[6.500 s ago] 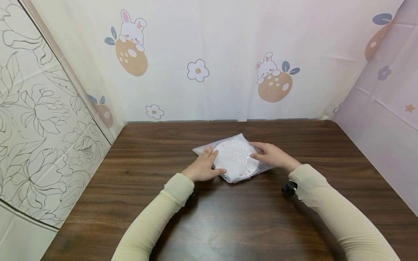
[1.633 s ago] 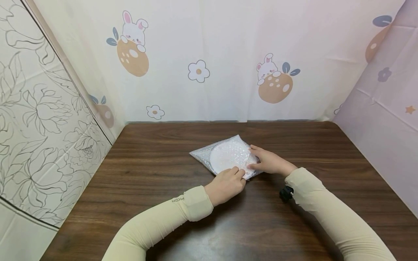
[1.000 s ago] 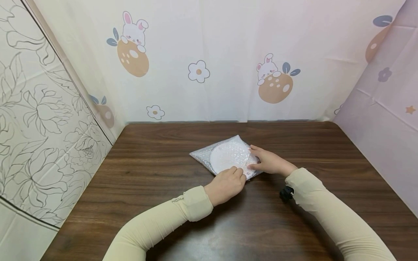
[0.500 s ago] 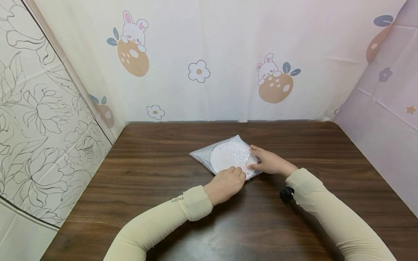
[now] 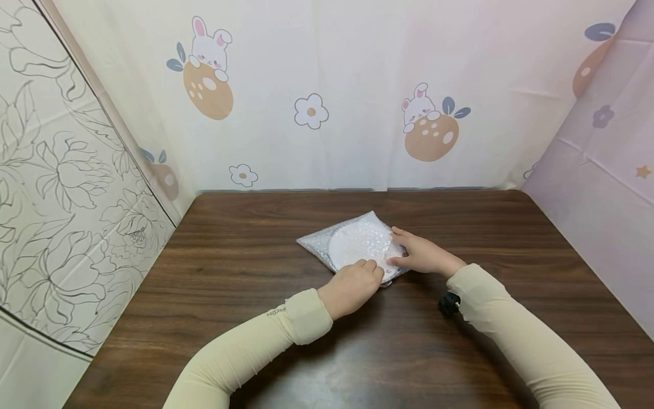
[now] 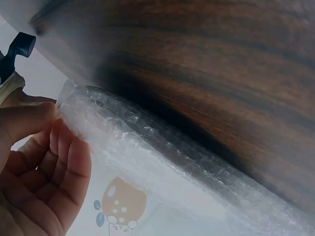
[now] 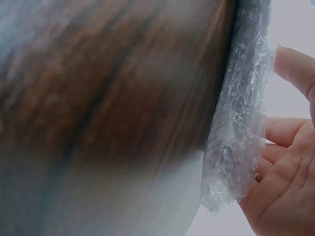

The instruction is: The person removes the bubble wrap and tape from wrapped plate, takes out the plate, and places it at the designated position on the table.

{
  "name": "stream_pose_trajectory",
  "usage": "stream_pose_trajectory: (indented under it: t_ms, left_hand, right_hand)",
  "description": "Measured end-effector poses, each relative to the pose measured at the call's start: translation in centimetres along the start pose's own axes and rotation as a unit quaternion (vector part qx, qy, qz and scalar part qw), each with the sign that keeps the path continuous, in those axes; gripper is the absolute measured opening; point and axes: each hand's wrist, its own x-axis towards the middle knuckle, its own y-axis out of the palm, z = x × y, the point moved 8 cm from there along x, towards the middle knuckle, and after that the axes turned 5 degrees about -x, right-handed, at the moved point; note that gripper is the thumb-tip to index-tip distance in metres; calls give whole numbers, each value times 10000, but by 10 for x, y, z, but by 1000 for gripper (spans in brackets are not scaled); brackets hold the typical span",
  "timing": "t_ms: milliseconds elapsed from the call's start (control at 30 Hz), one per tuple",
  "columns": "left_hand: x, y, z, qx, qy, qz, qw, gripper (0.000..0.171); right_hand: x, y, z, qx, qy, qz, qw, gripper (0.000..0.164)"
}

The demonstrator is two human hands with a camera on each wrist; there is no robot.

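A bubble-wrap bag [image 5: 319, 241] with a round white disc [image 5: 357, 241] inside lies at the middle of the table. At its front edge is my left hand [image 5: 353, 287], fingers curled over the wrap. In the left wrist view, thumb and fingertips of the left hand [image 6: 49, 172] pinch the end of the bubble-wrap bag [image 6: 147, 147]. My right hand [image 5: 424, 254] rests against the bag's right side with thumb and fingers spread. The right wrist view shows the relaxed right hand [image 7: 288, 167] beside the clear bubble-wrap edge [image 7: 238, 98].
The dark wooden table [image 5: 245, 244] runs back to a curtain [image 5: 357, 62] printed with rabbits and flowers. A floral-patterned panel [image 5: 66, 159] stands along the left side. A small black device [image 5: 448, 304] sits under the right sleeve's cuff.
Since the earliest frame, my left hand has gone from the bag's left side to its front edge and curled there. The bag has turned slightly. Over the last second, both hands barely move.
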Motion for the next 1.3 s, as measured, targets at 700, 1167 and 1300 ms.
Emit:
stream_pose_trajectory:
  t_ms: [700, 1167, 1300]
  left_hand:
    - [0, 1, 6, -432, -278, 147, 9986, 5]
    - [2, -2, 12, -886, -509, -3, 9948, 8]
    - [2, 0, 13, -961, -559, 27, 9938, 9]
  right_hand:
    - [2, 4, -2, 45, -36, -18, 10000, 69]
    - [0, 3, -1, 76, -59, 50, 9999, 69]
    - [1, 4, -2, 85, -62, 74, 9999, 68]
